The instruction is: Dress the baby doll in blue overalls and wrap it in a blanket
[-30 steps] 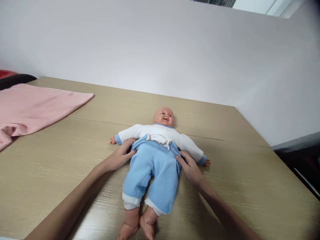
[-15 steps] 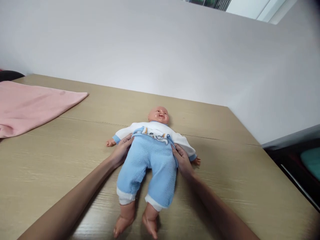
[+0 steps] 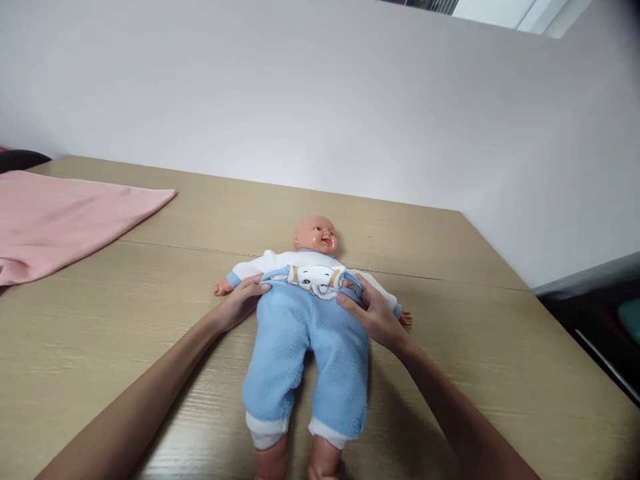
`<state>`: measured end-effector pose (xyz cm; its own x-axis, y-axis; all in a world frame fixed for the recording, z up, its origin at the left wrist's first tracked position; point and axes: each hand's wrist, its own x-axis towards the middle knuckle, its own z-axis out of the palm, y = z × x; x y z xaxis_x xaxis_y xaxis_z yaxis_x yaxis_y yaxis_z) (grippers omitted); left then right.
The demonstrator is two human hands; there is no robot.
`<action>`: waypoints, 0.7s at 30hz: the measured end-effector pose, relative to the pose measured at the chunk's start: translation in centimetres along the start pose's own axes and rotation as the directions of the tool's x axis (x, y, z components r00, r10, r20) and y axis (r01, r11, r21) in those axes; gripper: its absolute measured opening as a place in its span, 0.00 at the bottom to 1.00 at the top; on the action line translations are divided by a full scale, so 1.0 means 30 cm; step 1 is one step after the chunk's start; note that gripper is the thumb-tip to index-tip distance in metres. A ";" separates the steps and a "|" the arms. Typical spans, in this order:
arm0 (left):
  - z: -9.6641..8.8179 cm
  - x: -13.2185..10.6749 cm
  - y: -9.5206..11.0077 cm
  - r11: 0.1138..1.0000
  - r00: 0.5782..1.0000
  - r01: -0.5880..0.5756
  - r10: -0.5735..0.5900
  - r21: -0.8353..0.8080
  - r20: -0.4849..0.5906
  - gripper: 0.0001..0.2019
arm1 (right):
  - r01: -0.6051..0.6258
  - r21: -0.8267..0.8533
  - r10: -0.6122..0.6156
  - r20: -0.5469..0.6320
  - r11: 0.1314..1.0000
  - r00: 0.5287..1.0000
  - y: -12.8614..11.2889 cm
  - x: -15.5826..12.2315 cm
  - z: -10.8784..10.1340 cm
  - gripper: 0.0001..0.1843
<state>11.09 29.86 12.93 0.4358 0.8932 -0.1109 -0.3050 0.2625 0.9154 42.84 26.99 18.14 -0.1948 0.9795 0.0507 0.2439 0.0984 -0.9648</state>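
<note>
A baby doll (image 3: 320,235) lies face up on the table, its head away from me and its feet towards me. It wears a white top (image 3: 287,259) with blue cuffs and fuzzy blue pants (image 3: 305,327) with white leg hems. A white animal-face patch (image 3: 315,279) shows at the waist. At the waist's left edge, my left hand (image 3: 243,300) is closed, thumb over the blue cloth. My right hand (image 3: 375,313) pinches the opposite edge, its thumb on the front and some fingers tucked behind the blue band.
Pink cloth (image 3: 75,213) lies spread at the left of the wooden table (image 3: 475,360). A pale wall (image 3: 250,93) rises behind the table. Dark items with a teal patch (image 3: 630,317) stand beyond the right edge.
My right hand has moved up and inward along the waistband, and the patch is less bunched. In view, the doll's legs sit lower and further right, with its feet partly cut off.
</note>
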 end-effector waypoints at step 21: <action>0.086 -0.049 -0.030 0.810 0.755 -0.404 0.558 0.425 -0.346 0.14 | 0.457 -0.474 -0.280 0.398 0.753 0.874 -0.305 0.400 0.313 0.09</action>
<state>12.91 27.37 13.25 -0.1338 0.9467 0.2931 -0.0637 -0.3034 0.9507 29.35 36.21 25.15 -0.6162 0.7587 0.2114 0.5451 0.6045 -0.5808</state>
